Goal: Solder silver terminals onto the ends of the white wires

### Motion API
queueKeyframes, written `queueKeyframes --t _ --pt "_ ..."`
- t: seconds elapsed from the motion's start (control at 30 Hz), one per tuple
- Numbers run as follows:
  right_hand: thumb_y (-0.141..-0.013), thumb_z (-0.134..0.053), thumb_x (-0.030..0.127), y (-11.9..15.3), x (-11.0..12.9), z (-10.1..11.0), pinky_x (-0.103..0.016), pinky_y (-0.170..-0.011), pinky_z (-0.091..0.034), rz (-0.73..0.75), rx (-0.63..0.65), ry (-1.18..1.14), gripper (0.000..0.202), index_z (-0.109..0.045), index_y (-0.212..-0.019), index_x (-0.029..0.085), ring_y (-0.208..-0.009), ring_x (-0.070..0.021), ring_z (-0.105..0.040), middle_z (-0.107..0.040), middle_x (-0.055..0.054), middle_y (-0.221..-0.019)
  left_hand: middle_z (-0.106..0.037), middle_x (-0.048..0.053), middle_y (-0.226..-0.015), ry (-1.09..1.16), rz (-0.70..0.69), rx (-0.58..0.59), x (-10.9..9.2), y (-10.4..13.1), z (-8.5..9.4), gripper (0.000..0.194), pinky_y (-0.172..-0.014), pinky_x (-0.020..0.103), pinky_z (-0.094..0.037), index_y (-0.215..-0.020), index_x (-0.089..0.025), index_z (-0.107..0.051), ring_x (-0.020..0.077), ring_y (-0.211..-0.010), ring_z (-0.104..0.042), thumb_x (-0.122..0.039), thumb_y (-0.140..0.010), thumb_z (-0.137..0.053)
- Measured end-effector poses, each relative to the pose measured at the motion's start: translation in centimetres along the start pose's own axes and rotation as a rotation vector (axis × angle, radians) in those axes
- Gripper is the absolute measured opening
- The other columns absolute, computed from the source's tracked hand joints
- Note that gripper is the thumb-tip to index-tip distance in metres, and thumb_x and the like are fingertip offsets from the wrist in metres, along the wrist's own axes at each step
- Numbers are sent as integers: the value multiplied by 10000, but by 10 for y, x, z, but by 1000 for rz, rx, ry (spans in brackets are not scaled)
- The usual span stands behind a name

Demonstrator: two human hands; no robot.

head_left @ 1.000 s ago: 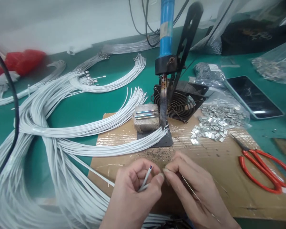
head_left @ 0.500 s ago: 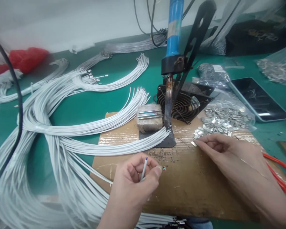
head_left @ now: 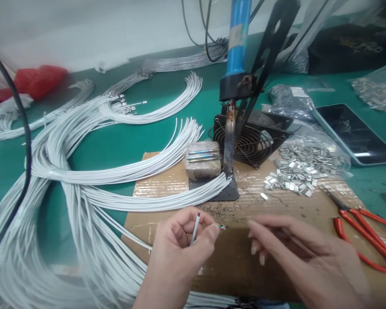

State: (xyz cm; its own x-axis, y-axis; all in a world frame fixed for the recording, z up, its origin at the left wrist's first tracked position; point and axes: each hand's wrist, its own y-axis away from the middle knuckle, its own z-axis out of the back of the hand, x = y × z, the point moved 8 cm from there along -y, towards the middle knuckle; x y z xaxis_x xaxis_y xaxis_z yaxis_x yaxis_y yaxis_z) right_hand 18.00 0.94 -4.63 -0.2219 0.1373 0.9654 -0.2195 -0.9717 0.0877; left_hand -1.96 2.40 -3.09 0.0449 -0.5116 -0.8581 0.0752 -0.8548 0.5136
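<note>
My left hand is closed around a white cable, whose cut end points up between the fingers. Small coloured wire ends stick out past its thumb and index fingertip. To the right, my right hand is blurred, its thumb and index tips together in a pinch; anything between them is too small to make out. Behind it a single metal piece lies on the cardboard, in front of a pile of similar pieces.
A blue-handled soldering iron stands tip down beside a grey block and a black fan. Bundles of white cables spread across the left. Red-handled scissors lie at right, in front of a phone.
My right hand has moved from the edge of the metal pieces towards my left hand, uncovering the red-handled scissors. My left hand has hardly moved.
</note>
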Motion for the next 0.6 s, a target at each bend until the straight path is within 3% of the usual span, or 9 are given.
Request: queueKeyframes --t 0.2,0.6 --pt "-902 -790 294 13 11 -32 -138 -482 -509 66 172 -138 119 -901 -939 318 -521 -101 -635 -680 10 -627 -463 -63 -558 -26 -1 25 -2 2 -2 217 -573 261 -211 -658 -172 -617 99 -565 -295 -326 -725 -756" --pt "-891 -798 298 15 7 -30 -149 -448 -492 35 158 -183 113 -902 -929 320 -490 -107 -602 -647 8 -594 -456 -67 -551 -16 3 7 -2 3 -2 222 -569 254 -199 -644 -174 -614 94 -563 -282 -321 -719 -762"
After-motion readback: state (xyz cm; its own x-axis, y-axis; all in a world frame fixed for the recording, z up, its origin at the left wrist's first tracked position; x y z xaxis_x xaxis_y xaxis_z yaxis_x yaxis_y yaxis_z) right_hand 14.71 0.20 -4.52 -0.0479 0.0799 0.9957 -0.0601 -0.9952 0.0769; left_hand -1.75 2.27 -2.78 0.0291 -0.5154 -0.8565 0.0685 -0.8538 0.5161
